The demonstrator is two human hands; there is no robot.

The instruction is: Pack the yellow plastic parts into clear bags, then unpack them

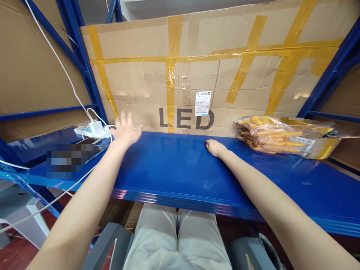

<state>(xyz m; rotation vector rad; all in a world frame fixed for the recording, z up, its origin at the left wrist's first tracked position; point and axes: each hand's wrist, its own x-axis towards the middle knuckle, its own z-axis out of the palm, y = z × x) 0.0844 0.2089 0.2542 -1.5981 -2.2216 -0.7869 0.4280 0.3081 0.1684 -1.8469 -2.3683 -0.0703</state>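
Where the blue shelf [174,168] ends, taped cardboard [206,77] rises behind.

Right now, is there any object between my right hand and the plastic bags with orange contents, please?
Nothing visible stands in the way: between the right hand and the plastic bags, only the blue shelf surface shows.

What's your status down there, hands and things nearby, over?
Left hand: grip open, near white charger. Right hand: grip curled, at blue shelf. Bagged orange-yellow items right of it. White cable close to left forearm.
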